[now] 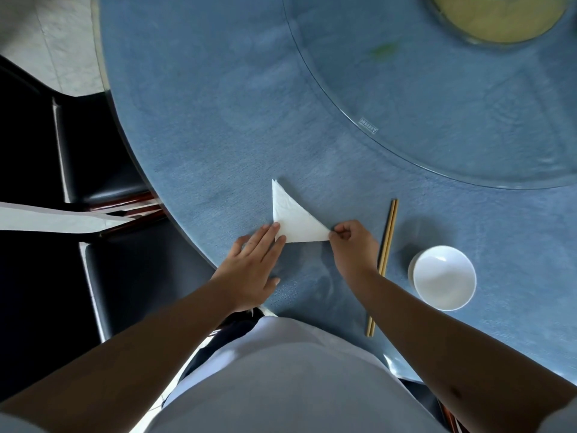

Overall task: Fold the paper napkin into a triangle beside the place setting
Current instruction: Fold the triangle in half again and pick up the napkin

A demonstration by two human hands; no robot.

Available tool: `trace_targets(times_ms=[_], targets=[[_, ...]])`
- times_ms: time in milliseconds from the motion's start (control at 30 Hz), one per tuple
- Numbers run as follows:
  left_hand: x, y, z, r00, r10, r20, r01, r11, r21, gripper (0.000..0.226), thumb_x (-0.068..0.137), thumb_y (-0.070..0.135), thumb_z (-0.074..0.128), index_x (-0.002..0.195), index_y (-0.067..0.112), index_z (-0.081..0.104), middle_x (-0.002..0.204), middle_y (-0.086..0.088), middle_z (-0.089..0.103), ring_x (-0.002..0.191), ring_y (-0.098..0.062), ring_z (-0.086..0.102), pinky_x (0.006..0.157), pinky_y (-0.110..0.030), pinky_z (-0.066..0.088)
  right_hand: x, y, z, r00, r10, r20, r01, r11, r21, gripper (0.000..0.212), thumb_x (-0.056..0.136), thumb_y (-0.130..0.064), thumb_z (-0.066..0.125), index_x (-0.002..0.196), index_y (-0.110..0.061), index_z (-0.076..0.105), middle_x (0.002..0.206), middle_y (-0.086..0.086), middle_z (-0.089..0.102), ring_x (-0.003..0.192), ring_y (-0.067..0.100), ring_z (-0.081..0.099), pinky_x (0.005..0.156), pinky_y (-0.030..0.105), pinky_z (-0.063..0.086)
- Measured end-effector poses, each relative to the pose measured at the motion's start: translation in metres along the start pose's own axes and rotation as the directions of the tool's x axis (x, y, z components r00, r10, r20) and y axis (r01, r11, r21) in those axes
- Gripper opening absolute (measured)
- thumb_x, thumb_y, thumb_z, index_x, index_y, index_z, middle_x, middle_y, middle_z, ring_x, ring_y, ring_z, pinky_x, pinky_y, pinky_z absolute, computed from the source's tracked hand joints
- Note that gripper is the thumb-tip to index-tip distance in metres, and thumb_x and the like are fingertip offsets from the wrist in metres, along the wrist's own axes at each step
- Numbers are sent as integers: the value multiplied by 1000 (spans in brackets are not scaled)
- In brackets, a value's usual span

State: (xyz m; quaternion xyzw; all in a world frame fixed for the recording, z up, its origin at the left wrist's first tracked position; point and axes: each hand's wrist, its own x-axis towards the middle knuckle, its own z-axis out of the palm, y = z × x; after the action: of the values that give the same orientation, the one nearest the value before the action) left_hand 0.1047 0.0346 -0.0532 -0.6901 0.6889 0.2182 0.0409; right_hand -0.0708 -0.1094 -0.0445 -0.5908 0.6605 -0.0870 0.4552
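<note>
**Pinching the napkin's right corner, the left hand pressing its near corner flat**

Pinching the right-hand tip of the white paper napkin (293,220), the right hand (354,245) has its fingers curled in, thumb and forefinger closed on the paper; this grip is clenched on the napkin. The left hand (249,270) has no grip: it lies released and flat, fingers stretched together, with the fingertips (276,228) resting on the napkin's near-left corner and the palm on the cloth behind.

The napkin is already a triangle. It lies flat on the blue-clothed table (203,120), one long point aimed away from the person, the other toward the right hand, and the square corner under the left fingertips.

Just beside the right wrist, on its outer side, a pair of wooden chopsticks (387,239) lies side by side, running from far to near; the forearm crosses over part of them. Further right, apart from the chopsticks, stands a white bowl (443,278), which seems to sit on a small white dish whose rim peeks out at its left.

Beyond these, a round glass turntable (437,104) covers the far right of the table. Dark chairs (103,151) stand at the table's left edge.
</note>
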Motion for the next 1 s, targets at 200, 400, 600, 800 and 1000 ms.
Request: trace_targets(times_ms=[200, 400, 600, 800, 1000], targets=[[3, 0, 2, 1000, 5, 15, -5, 999, 39, 79, 86, 49, 48, 149, 8, 25, 161, -16, 12, 147, -29, 14, 111, -50, 28, 3, 10, 2, 999, -32, -15, 31, 998, -62, 5, 88, -23, 63, 84, -25, 61, 73, -11, 63, 68, 6, 60, 53, 19, 44], [3, -1, 4, 999, -5, 37, 4, 999, 41, 79, 87, 51, 43, 150, 9, 22, 162, -16, 10, 148, -30, 11, 114, -50, 24, 4, 12, 3, 997, -77, -25, 73, 989, -129, 10, 89, -25, 65, 82, -22, 57, 70, -9, 61, 65, 7, 57, 52, 20, 41], [6, 0, -1, 1000, -9, 23, 9, 1000, 21, 80, 83, 54, 48, 147, 11, 29, 160, -14, 17, 144, -32, 19, 110, -51, 29, 3, 11, -1, 994, -79, -69, 70, 990, -126, 19, 85, -26, 69, 79, -18, 53, 66, -5, 55, 59, 9, 50, 49, 21, 37], [31, 1, -12, 997, -77, -28, 76, 996, -35, 77, 91, 54, 39, 150, 10, 18, 163, -9, 5, 147, -26, 6, 112, -51, 19, -5, 11, -3, 892, -447, 71, 442, 829, -343, 25, 86, -27, 66, 109, -17, 61, 104, 0, 60, 89, 16, 57, 75, 30, 47], [50, -6, -15, 995, -99, -23, 99, 995, 19, 77, 92, 56, 29, 150, 7, 18, 163, -12, 5, 148, -26, 7, 114, -52, 17, -8, 25, 8, 474, -737, 482, 856, 258, -447, 52, 84, -34, 63, 129, -8, 57, 139, 12, 54, 130, 31, 47, 105, 47, 39]])
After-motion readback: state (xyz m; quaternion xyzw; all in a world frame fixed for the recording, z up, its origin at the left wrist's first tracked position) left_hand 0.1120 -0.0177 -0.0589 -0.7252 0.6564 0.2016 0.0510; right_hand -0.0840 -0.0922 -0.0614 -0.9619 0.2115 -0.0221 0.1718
